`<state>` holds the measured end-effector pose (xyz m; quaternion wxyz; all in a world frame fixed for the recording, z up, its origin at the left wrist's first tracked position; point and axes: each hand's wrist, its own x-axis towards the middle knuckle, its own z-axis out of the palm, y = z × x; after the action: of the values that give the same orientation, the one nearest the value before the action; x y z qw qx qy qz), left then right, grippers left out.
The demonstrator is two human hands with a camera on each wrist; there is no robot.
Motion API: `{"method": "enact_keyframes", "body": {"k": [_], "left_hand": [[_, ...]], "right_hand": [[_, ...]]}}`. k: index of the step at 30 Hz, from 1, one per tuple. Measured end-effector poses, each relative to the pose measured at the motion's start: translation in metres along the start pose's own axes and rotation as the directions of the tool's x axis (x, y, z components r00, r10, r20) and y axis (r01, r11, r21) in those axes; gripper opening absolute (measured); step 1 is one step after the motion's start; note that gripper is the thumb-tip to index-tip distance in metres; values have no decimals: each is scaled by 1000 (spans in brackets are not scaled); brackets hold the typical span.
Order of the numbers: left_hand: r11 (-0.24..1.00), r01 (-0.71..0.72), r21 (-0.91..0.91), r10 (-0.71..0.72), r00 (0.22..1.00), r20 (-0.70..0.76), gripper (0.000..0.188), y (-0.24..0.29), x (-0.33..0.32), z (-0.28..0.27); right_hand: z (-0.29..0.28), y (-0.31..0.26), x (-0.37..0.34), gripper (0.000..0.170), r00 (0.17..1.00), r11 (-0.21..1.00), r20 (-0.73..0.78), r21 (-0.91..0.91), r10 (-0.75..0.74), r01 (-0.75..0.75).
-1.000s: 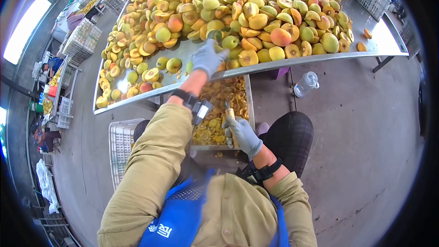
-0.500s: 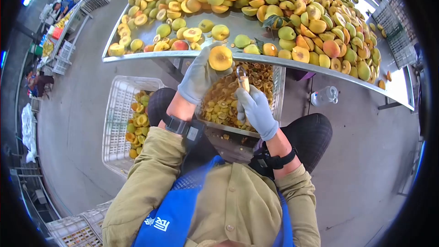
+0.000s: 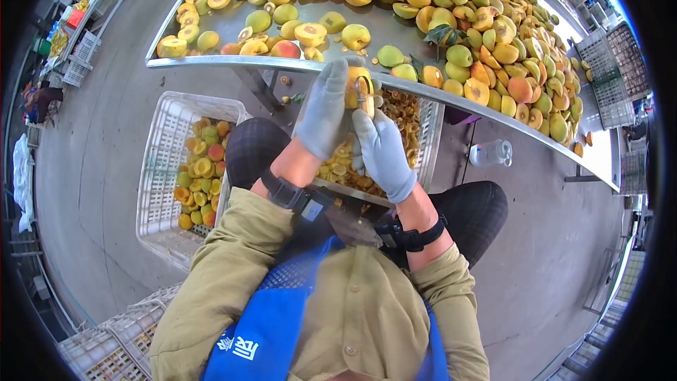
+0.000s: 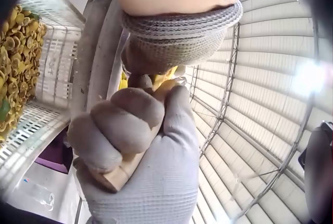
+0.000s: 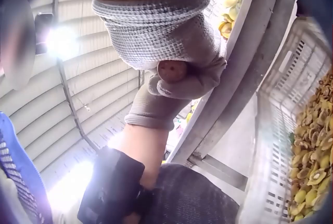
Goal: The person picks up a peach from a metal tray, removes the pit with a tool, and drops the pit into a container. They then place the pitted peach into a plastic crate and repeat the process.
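My gloved left hand (image 3: 324, 109) holds a yellow-fleshed peach half (image 3: 355, 76) just in front of the table edge. In my gloved right hand (image 3: 384, 152) is a pitting knife (image 3: 364, 102) with a wooden handle and a curved metal loop. Its loop overlaps the peach's cut face in the head view. Fingers curl round the wooden handle (image 4: 115, 176) in the left wrist view, where the left glove hides most of the fruit. The handle's round butt (image 5: 171, 70) pokes out of the right fist in the right wrist view.
A metal table (image 3: 395, 25) bears a heap of peaches (image 3: 493, 49), many halved. Under its edge stands a crate (image 3: 431, 137) of pits and scraps. Another white crate (image 3: 151, 190) with peach halves is at my left. A plastic bottle (image 3: 491, 153) stands on the floor at right.
My left hand reached over the table, then came back towards me with a peach half. My right hand has raised the pitting knife to that fruit, and the two hands now meet.
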<state>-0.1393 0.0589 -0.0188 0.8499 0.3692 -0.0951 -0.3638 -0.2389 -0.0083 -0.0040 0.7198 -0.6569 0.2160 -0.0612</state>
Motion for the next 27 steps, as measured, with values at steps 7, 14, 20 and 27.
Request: {"method": "enact_keyframes", "body": {"k": [7, 14, 20, 27], "left_hand": [[978, -150, 148, 155, 988, -22, 41, -13, 7, 3], [994, -38, 99, 40, 999, -23, 47, -7, 2, 12], [963, -44, 266, 55, 998, -35, 51, -14, 3, 12], [895, -101, 434, 82, 995, 63, 51, -33, 14, -1]], "right_hand": [[-9, -3, 2, 35, 990, 998, 137, 54, 29, -37], [-22, 1, -1, 39, 874, 708, 457, 563, 164, -427], [-28, 27, 3, 40, 791, 489, 607, 670, 72, -559], [-41, 39, -1, 45, 710, 311, 702, 686, -47, -658]]}}
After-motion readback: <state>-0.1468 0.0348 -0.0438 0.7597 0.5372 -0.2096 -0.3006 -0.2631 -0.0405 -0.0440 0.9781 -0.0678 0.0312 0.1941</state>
